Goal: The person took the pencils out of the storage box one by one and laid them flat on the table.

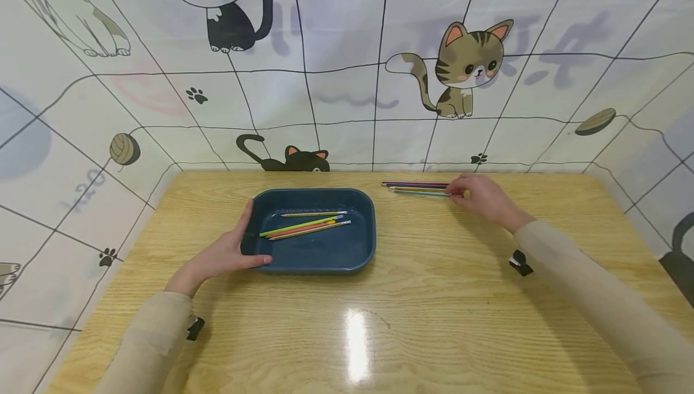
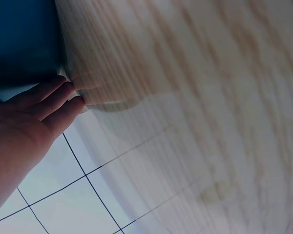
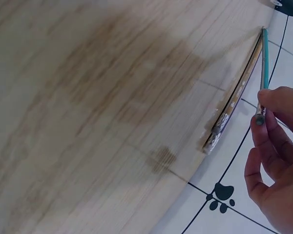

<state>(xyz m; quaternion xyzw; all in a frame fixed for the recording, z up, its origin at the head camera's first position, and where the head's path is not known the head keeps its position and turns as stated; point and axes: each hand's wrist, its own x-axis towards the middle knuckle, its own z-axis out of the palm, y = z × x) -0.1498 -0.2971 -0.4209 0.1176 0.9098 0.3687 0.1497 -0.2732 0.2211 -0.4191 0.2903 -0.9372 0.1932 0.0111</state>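
A dark blue rectangular tray [image 1: 363,255] stands on the wooden table with several pencils [image 1: 303,226] lying in it. My left hand [image 1: 228,252] rests against its left end, straight fingers along the outer wall and thumb at the near rim. To the tray's right, my right hand [image 1: 482,198] pinches a teal pencil [image 3: 264,58] near its end between thumb and fingers. The pencil's other end slants down by several more pencils [image 1: 414,184], lying side by side near the table's back edge. In the left wrist view the left fingers [image 2: 53,105] look extended beside the tray.
A cat-printed sheet [image 1: 347,93] hangs behind the table and at both sides. The wooden tabletop [image 1: 434,315] reaches toward me, with a bright light reflection near its front middle. Small black-and-white pieces [image 1: 520,262] show by both wrists.
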